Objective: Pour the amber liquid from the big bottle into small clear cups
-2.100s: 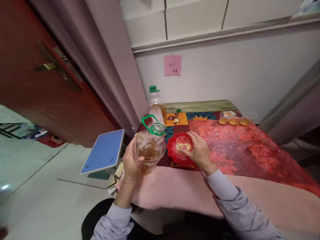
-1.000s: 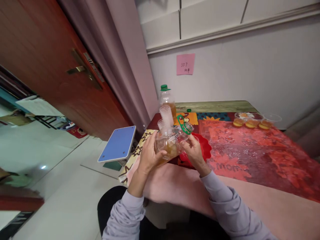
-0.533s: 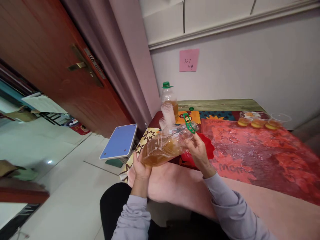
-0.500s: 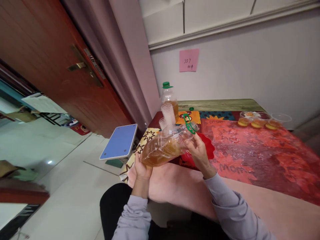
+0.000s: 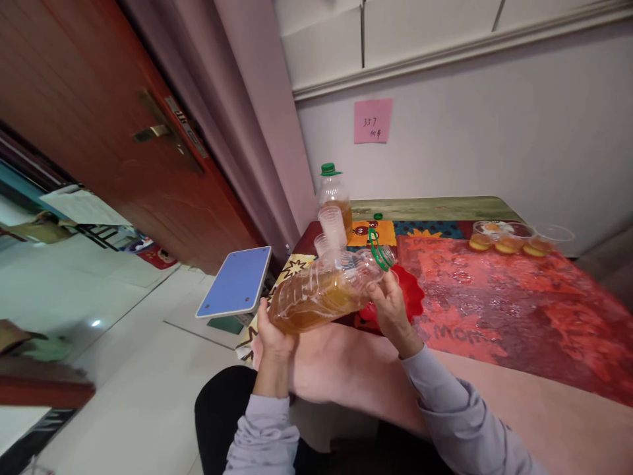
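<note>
The oil jug [image 5: 326, 290] lies tipped almost flat, amber liquid pooled along its lower side, its open green-ringed mouth hanging right over the red dish [image 5: 408, 293]. Left hand [image 5: 271, 330] cups the jug's base from below, fingers wrapped around it; right hand [image 5: 388, 305] grasps the jug's neck. Behind the jug stand stacked clear cups [image 5: 332, 227] and a green-capped bottle [image 5: 333, 191]; well right of the jug, three filled small bowls [image 5: 504, 237]

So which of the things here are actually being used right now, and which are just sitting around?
In use:
- clear plastic jug of amber liquid, tipped on its side
- left hand, under its base
- right hand, at its neck
- red scalloped plastic dish

Lying about:
- green-capped bottle
- stacked clear cups
- blue scale
- three filled cups
</note>
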A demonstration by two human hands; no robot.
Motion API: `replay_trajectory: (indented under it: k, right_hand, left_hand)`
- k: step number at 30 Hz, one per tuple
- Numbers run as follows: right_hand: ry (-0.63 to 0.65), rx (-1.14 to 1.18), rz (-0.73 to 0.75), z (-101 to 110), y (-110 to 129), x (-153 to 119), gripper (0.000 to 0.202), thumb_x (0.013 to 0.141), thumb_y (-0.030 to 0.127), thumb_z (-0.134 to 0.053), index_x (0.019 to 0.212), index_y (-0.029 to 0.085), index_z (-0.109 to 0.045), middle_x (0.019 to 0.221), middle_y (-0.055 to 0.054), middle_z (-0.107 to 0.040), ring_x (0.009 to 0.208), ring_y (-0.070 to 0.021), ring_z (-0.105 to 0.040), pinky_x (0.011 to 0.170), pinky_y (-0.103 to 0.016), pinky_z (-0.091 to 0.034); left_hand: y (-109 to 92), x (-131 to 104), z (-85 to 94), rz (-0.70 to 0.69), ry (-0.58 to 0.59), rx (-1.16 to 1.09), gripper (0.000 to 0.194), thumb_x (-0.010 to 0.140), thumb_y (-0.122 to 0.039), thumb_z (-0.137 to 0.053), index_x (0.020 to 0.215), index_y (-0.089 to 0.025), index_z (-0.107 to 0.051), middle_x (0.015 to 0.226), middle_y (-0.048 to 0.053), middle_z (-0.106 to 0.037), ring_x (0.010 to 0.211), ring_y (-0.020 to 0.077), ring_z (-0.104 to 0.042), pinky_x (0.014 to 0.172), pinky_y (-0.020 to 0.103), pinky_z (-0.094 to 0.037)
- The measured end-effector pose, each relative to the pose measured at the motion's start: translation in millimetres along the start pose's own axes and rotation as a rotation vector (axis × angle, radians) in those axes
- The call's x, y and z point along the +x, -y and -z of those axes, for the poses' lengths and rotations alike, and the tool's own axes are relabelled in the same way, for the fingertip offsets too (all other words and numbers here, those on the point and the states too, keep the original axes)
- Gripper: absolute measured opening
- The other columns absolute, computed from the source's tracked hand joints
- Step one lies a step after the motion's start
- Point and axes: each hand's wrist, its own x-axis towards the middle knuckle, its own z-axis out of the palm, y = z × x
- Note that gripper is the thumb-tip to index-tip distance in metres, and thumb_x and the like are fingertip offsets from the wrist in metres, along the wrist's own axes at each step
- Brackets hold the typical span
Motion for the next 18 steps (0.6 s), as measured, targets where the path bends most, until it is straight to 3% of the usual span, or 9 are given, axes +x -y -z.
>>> replay_trajectory:
  k: [3,7,14,18]
  right_hand:
    - [0.015,0.036,-0.022,-5,0,-4,0.044,0.096,0.059,-0.066,0.125,0.027,-0.067,0.125,-0.013,-0.080,0.121,-0.0344,-0.074,0.102,-0.052,-0.063]
    - [0.021,0.120,-0.076,-15,-3,-9,0.051,0.097,0.063,-0.064,0.134,0.028,-0.067,0.139,-0.011,-0.076,0.138,-0.0344,-0.066,0.115,-0.053,-0.057]
    - [0.030,0.246,-0.194,-26,-12,-15,0.062,0.097,0.067,-0.065,0.144,0.025,-0.063,0.156,-0.011,-0.066,0.152,-0.0313,-0.055,0.131,-0.055,-0.040]
    - [0.030,0.296,-0.255,-29,-16,-16,0.066,0.095,0.067,-0.067,0.145,0.025,-0.062,0.157,-0.012,-0.065,0.151,-0.0319,-0.056,0.130,-0.055,-0.041]
  left_hand:
    - [-14,-7,-1.0,-0.005,-0.016,0.075,0.044,0.096,-0.050,-0.056,0.106,-0.015,-0.083,0.100,0.012,-0.083,0.092,0.0275,-0.079,0.087,0.041,-0.062]
    - [-28,-9,2.3,-0.073,-0.052,0.151,0.030,0.090,-0.039,-0.061,0.095,-0.019,-0.082,0.096,0.008,-0.083,0.088,0.0260,-0.079,0.083,0.039,-0.063]
    - [-35,-9,8.9,-0.134,-0.063,0.258,0.025,0.085,-0.037,-0.063,0.093,-0.022,-0.081,0.092,0.005,-0.082,0.089,0.0259,-0.079,0.085,0.039,-0.064]
    - [-37,-16,2.9,-0.145,-0.124,0.262,0.021,0.084,-0.034,-0.063,0.090,-0.022,-0.080,0.090,0.004,-0.082,0.085,0.0245,-0.078,0.079,0.037,-0.064]
